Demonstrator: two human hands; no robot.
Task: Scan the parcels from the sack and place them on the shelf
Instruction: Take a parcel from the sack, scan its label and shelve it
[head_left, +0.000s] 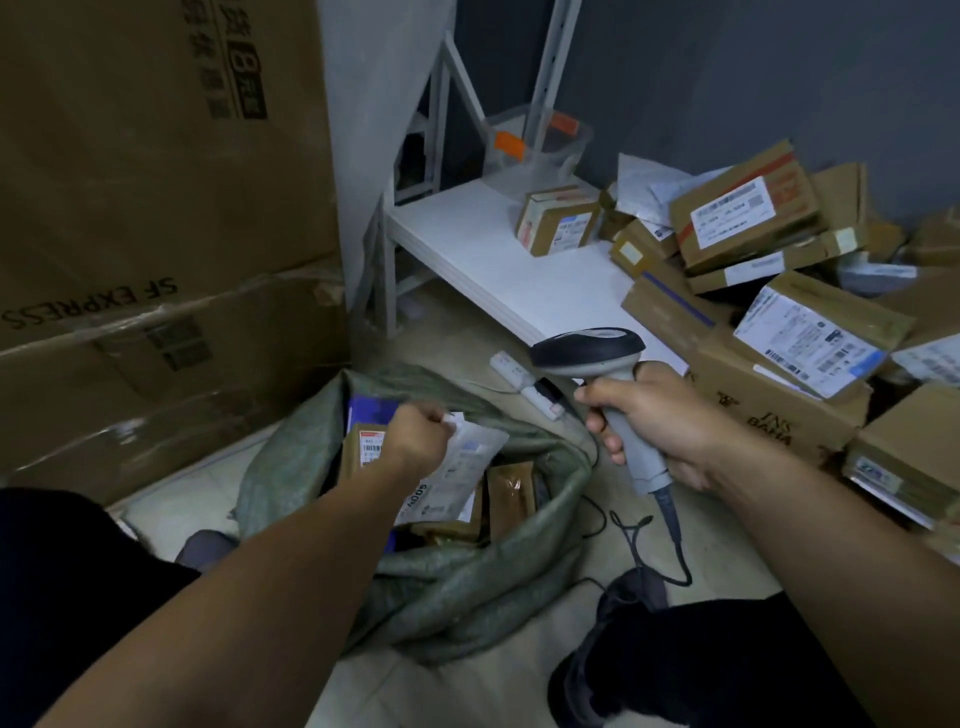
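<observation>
The left hand (418, 434) reaches down into the open mouth of the green sack (467, 587). Its fingers are curled tight on the upper corner of a white packet (470, 454). The grip is a pinch at the edge, likely so the flat packet can be drawn out from among the others without covering its label. The picture is blurred here, so I cannot tell exactly how the fingertips lie. More parcels lie in the sack close to those fingers: a labelled brown box (363, 447) just under the knuckles and a brown pouch (511, 493) on the far side of the packet.

The right hand (660, 415) wraps its fingers round the grip of the scanner (587, 351). The forefinger sits up near the trigger, though whether it presses is not clear. The scanner's head sticks out above the fingers and points toward the left hand, apparently held ready to read the label as soon as the packet comes up. Its cable (670, 525) drops from below the fingers to the floor.

The shelf (478, 244) lies beyond the right fingers and well apart from the left ones. A pile of boxes (748, 218) crowds its right part, and bare board shows beyond the scanner's head. By my judgement the packet is not yet scanned, and that bare patch is the easy place to set it.
</observation>
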